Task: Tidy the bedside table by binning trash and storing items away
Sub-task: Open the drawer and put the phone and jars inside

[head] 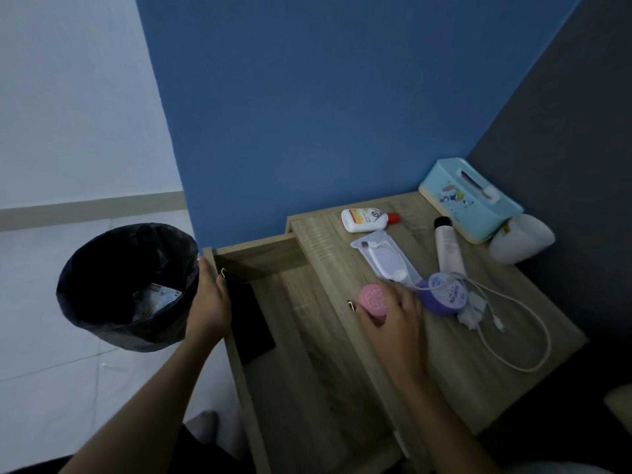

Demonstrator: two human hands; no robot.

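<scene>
Right hand [393, 314] grips pink round jar [372, 298], fingers and thumb curled round it, at the front left edge of the bedside table top [455, 374]. From the jar:
- Purple round tin [444, 299] at 3 o'clock, just beside the hand.
- White charging cable [533, 336] loops over the tin and out toward 4 o'clock. A crumpled tissue [473, 313] lies under it.
- Clear pouch [388, 260] with a white power bank inside at 1 o'clock, close.
- Tube with black cap [448, 248] at 2 o'clock, lying flat.
- White lotion bottle with red cap [367, 219] at 12 o'clock, lying flat near the blue wall.
- Light-blue tissue box [470, 200] far at 1 o'clock, in the back corner. A white rounded object [521, 242] touches its right end.
- Open drawer [307, 354] at 7 o'clock, with a black phone [251, 325] lying flat in it at 9 o'clock.

Left hand [208, 299] grips the drawer's left wall, thumb inside, fingers outside. Bin with black liner [102, 302] sits on the floor farther at 9 o'clock, touching the hand, with some wrappers [154, 297] inside.
</scene>
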